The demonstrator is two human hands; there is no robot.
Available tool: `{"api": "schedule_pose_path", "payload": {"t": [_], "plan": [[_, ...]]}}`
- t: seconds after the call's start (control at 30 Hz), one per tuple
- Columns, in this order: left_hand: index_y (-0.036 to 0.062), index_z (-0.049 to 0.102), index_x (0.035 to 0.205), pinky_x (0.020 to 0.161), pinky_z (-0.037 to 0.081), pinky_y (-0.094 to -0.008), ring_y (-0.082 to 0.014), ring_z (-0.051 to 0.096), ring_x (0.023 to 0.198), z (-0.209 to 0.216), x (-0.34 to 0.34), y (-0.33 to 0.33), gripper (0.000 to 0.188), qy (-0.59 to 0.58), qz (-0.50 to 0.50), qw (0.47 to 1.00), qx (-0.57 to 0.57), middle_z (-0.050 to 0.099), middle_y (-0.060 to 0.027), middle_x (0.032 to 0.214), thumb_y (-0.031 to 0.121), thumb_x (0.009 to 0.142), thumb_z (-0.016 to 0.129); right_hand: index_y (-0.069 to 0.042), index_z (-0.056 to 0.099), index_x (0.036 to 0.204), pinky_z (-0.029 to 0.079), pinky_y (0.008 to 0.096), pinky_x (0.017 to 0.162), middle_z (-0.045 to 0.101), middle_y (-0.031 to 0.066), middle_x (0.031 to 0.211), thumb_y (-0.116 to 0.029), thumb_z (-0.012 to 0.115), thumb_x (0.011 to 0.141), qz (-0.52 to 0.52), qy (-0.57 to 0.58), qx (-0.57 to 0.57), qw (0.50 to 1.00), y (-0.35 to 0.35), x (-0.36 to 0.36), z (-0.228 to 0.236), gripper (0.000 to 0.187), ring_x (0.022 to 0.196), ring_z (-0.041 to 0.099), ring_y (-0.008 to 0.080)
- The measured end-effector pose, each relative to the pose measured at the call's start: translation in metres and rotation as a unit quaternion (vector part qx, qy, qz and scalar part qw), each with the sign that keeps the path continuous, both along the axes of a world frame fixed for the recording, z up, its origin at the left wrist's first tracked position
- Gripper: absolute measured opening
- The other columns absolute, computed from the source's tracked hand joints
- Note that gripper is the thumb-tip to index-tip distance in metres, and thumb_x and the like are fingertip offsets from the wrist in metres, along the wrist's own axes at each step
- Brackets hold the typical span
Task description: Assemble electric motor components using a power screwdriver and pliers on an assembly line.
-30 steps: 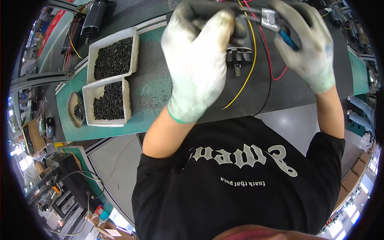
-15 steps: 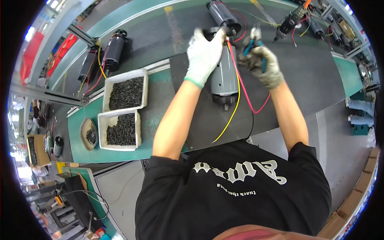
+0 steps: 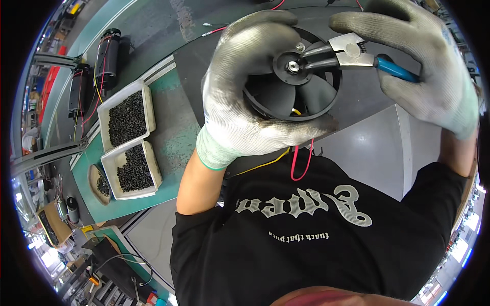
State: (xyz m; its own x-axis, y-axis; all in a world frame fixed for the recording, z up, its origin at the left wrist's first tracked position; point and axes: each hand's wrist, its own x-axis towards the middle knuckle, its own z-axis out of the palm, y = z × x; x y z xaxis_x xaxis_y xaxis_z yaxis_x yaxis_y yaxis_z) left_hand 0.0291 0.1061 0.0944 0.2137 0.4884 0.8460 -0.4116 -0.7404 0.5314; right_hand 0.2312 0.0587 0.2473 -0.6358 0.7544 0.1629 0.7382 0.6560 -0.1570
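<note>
A black fan (image 3: 275,96), its blades inside a round ring, faces up close to me with a metal shaft tip at its hub. My left hand (image 3: 237,92), in a white glove with dark-stained fingers, is wrapped round the ring's left and lower side. In my right hand (image 3: 429,66), gloved too, are pliers (image 3: 352,49) with blue handles, their jaws at the fan's hub. Whether the jaws grip anything there, I cannot tell. Red wire (image 3: 301,176) and yellow wire (image 3: 265,166) hang below the fan. Whatever lies behind the fan is hidden.
Two white bins (image 3: 149,109) (image 3: 155,168) of small black pieces stand on the green bench (image 3: 176,102) at left, beside a shallow dish (image 3: 95,191). Two dark cylindrical motors (image 3: 108,58) (image 3: 77,92) with wires are farther back. A metal frame bar (image 3: 46,157) crosses the left side.
The fan end has come up toward me and now faces upward, with my left hand round it. My right hand has brought the pliers from beside the grey motor to the fan's hub.
</note>
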Motion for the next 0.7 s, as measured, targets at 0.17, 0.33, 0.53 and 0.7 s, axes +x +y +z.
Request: {"api": "schedule_pose_path", "payload": {"t": [0.17, 0.33, 0.53, 0.7], "plan": [[-0.0016, 0.051, 0.120, 0.086, 0.052, -0.0404, -0.0308, 0.062, 0.101, -0.004, -0.009, -0.009, 0.093, 0.039, 0.024, 0.999, 0.002, 0.060, -0.0228, 0.111, 0.030, 0.045, 0.096, -0.001, 0.068, 0.103, 0.050, 0.0352, 0.061, 0.061, 0.0169, 0.083, -0.013, 0.065, 0.066, 0.051, -0.008, 0.095, 0.994, 0.014, 0.007, -0.012, 0.039, 0.073, 0.063, 0.0296], [-0.0009, 0.047, 0.123, 0.088, 0.051, -0.0415, -0.0323, 0.061, 0.103, -0.003, -0.022, -0.009, 0.096, 0.094, 0.016, 0.995, 0.008, 0.058, -0.0259, 0.115, 0.029, 0.046, 0.095, -0.001, 0.068, 0.109, 0.051, 0.0332, 0.062, 0.060, 0.0160, 0.086, -0.016, 0.066, 0.068, 0.066, -0.004, 0.194, 0.979, 0.035, 0.024, -0.035, 0.044, 0.074, 0.063, 0.0275], [0.0000, 0.043, 0.127, 0.091, 0.051, -0.0428, -0.0342, 0.061, 0.107, 0.008, -0.009, -0.007, 0.099, 0.125, 0.007, 0.991, 0.040, 0.056, -0.0295, 0.119, 0.027, 0.048, 0.095, -0.003, 0.058, 0.124, 0.047, 0.0408, 0.092, 0.061, 0.0208, 0.112, -0.014, 0.066, 0.080, -0.310, 0.140, 0.202, 0.918, 0.024, 0.131, -0.247, 0.046, 0.104, 0.060, 0.0363], [-0.0012, 0.050, 0.121, 0.087, 0.052, -0.0440, -0.0375, 0.059, 0.107, 0.014, 0.028, -0.013, 0.088, 0.132, 0.078, 0.988, 0.007, 0.055, -0.0267, 0.118, 0.028, 0.050, 0.092, 0.002, 0.039, 0.139, 0.038, 0.0448, 0.106, 0.047, 0.0215, 0.135, -0.040, 0.073, 0.073, -0.244, 0.444, -0.126, 0.853, -0.051, 0.021, -0.227, 0.086, 0.126, 0.047, 0.0369]]}}
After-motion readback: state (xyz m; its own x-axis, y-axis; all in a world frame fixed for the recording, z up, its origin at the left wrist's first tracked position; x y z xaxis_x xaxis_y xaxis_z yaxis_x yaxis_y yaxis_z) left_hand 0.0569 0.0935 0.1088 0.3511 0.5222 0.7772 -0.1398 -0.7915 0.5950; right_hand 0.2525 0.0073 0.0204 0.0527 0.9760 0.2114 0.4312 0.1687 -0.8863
